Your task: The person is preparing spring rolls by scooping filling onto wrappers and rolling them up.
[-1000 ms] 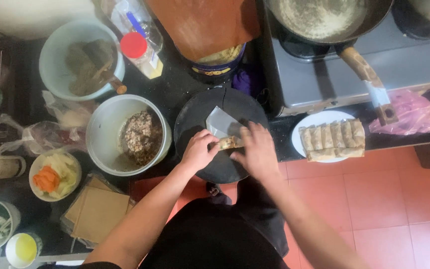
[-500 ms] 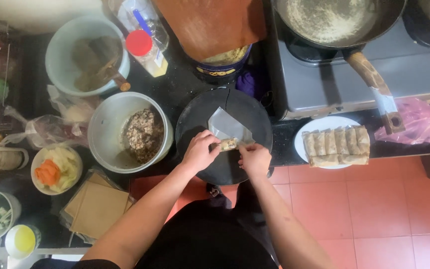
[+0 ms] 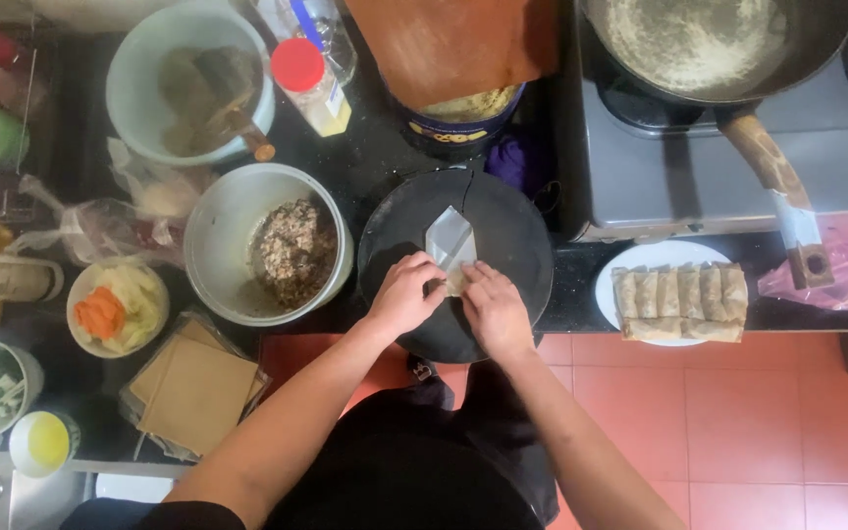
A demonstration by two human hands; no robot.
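A thin pale wrapper (image 3: pixel 449 240) lies on a round black plate (image 3: pixel 512 236), its far corner pointing away from me. My left hand (image 3: pixel 401 292) and my right hand (image 3: pixel 491 306) press side by side on the wrapper's near end, fingers curled over the rolled part with filling inside. A pale bowl (image 3: pixel 223 211) with brown minced filling (image 3: pixel 293 250) stands just left of the plate. On the right, a white plate (image 3: pixel 608 292) carries several finished rolls (image 3: pixel 679 299).
A pan with a wooden handle (image 3: pixel 768 167) sits on the stove at top right. A stack of square wrappers (image 3: pixel 198 388), a bowl of carrot and cabbage (image 3: pixel 115 309), a red-capped bottle (image 3: pixel 311 83) and a large bowl with a spoon (image 3: pixel 188 79) stand to the left.
Both hands have drawn closer together on the wrapper's near end, and the roll has tightened under the fingers.
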